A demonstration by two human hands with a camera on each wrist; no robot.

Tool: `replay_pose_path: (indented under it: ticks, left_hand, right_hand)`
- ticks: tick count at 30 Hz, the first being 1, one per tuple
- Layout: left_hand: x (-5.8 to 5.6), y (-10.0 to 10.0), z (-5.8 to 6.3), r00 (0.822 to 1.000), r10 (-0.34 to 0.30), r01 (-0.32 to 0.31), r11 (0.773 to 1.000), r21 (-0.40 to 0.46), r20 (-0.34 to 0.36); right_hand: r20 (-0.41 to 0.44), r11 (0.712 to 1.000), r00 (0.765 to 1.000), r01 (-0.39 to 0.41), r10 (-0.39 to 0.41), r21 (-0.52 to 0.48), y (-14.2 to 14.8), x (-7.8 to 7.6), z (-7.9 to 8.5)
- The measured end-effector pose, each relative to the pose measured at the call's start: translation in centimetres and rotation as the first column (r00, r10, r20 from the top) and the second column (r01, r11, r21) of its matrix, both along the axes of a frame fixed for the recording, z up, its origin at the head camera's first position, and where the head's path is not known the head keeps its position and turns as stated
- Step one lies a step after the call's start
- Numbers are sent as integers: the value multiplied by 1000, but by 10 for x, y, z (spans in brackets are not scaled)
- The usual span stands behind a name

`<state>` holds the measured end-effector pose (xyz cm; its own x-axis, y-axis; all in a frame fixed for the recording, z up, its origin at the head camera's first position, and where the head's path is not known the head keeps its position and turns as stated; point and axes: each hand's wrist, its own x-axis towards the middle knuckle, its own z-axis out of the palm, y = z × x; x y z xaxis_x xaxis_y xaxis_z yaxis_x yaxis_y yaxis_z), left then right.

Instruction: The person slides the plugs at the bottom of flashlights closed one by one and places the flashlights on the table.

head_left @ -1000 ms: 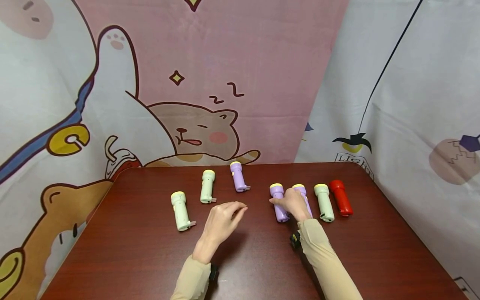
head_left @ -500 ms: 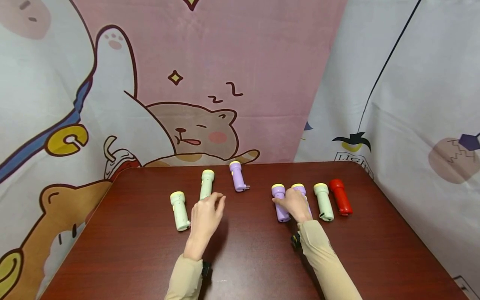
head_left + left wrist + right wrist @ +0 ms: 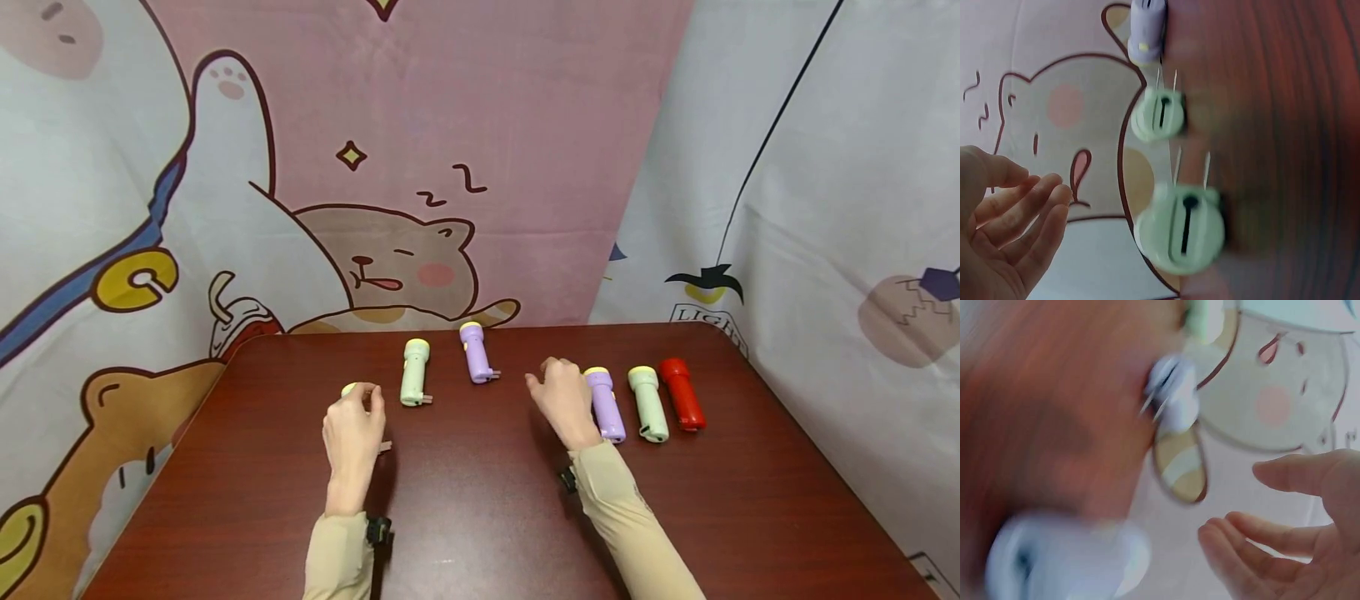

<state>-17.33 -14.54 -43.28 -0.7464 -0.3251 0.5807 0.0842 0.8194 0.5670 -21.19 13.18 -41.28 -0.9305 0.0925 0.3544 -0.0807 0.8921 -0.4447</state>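
Note:
My left hand [image 3: 354, 433] hovers over the leftmost pale green flashlight [image 3: 1185, 237], hiding most of it from the head view. Its fingers are loosely bent and hold nothing in the left wrist view. A second green flashlight [image 3: 415, 372] and a purple flashlight [image 3: 477, 353] lie farther back, with plug prongs folded out at their near ends. Just left of another purple flashlight [image 3: 604, 406] is my right hand [image 3: 564, 404], thumb and fingers apart with nothing between them. The purple flashlight beneath that hand is hidden in the head view. The right wrist view is blurred.
To the right lie a green flashlight [image 3: 648, 405] and a red flashlight [image 3: 682, 395], side by side on the dark wooden table [image 3: 480, 533]. A cartoon-printed cloth [image 3: 525, 167] hangs behind the table's far edge.
My left hand has moved left, past the second green flashlight to the leftmost one. My right hand has shifted left and a little back, off the right-hand purple flashlight.

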Motion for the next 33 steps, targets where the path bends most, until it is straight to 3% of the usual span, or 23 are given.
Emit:
replay_pose_path:
  ticks: [3, 7, 13, 22, 33]
  left_hand:
    - [0, -10, -2, 998, 59, -59, 998, 15, 21]
    - [2, -21, -5, 992, 115, -116, 992, 39, 46]
    - [5, -33, -9, 986, 152, -157, 985, 66, 71]
    - [10, -42, -12, 980, 169, -178, 981, 78, 104]
    - [10, -47, -13, 973, 196, -207, 975, 83, 125]
  right_hand:
    - [-28, 994, 996, -90, 89, -68, -24, 1, 8]
    - [-34, 964, 976, -219, 216, -152, -59, 2, 16]
    - [22, 920, 936, -342, 352, -194, -111, 2, 17]
    - [178, 905, 893, -381, 413, -188, -175, 3, -3]
    - [319, 914, 861, -341, 397, -220, -207, 4, -38]
